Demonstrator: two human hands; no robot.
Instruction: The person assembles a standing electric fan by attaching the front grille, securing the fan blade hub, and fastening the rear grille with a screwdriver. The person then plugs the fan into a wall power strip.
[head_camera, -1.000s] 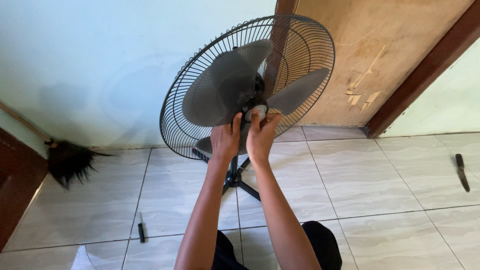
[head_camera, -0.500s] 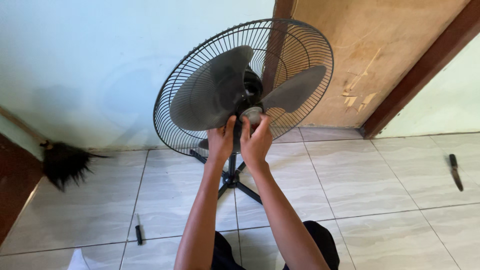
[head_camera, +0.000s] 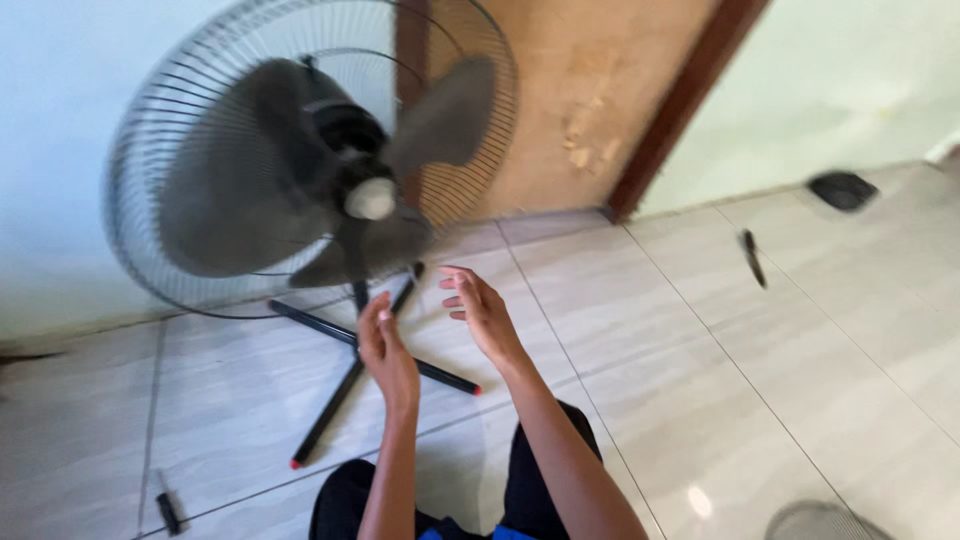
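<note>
Head view: left hand (head_camera: 386, 352) and right hand (head_camera: 484, 312), fingers spread and empty, hover just below a standing fan (head_camera: 310, 170) at eleven o'clock.

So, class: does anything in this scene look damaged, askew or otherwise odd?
Yes. The fan has no front guard, so its blades sit exposed. The door behind it shows chipped, peeling patches. Small dark tools lie loose on the floor tiles.
</note>
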